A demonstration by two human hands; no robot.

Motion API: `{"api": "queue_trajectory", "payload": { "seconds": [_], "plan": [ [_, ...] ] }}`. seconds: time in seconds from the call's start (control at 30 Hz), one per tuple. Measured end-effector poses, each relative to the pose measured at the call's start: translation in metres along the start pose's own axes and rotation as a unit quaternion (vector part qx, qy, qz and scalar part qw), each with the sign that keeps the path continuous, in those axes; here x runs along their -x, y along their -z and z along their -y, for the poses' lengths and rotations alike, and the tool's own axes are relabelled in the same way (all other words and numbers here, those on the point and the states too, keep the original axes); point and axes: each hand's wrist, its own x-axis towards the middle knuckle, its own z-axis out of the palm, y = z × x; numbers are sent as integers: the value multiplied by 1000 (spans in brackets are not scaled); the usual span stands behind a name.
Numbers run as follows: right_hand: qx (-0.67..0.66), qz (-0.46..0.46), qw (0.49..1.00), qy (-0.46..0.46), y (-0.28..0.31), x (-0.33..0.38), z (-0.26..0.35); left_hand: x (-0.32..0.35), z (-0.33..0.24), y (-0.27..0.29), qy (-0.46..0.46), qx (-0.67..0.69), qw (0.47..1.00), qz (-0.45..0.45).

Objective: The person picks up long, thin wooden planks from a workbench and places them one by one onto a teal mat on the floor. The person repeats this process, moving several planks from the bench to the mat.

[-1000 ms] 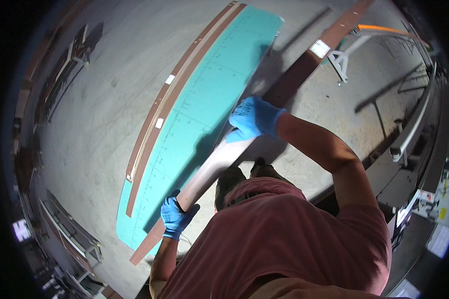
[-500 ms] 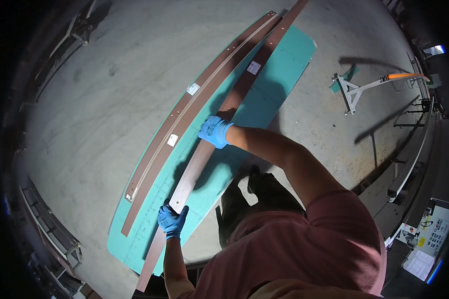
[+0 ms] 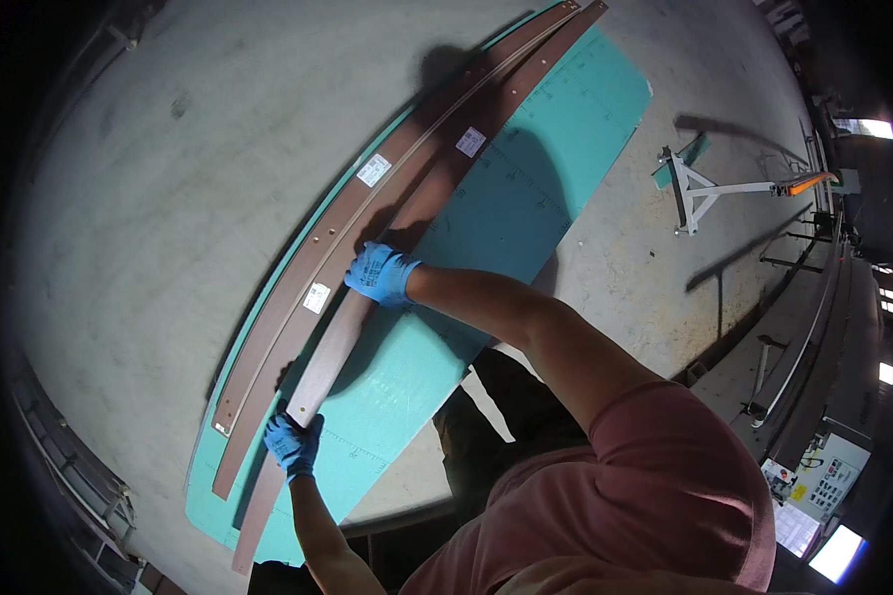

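Note:
A long brown strip [image 3: 339,342] lies lengthwise over a teal mat [image 3: 526,188] on the concrete floor. My right hand [image 3: 380,273], in a blue glove, grips the strip near its middle. My left hand [image 3: 293,443], also in a blue glove, grips the same strip closer to its near end. Two more long brown strips [image 3: 313,266] with white labels lie side by side just left of the held one, along the mat's left edge.
A white metal stand [image 3: 700,188] with an orange tip stands on the floor at the right. Long rails and racks [image 3: 799,347] run along the right side. More racks [image 3: 64,476] line the dark left edge. My red-sleeved shoulder fills the lower right.
The held strip has swung left and come down beside the two strips on the mat. Both hands moved with it, the right hand further out over the mat.

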Motion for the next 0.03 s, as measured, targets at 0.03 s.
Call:
{"api": "queue_trajectory", "payload": {
  "seconds": [0.03],
  "plan": [
    [-2, 8, 1000, 2, -4, -9, -2, -7, 8, -5, 35, -18, 998, 57]
  ]
}}
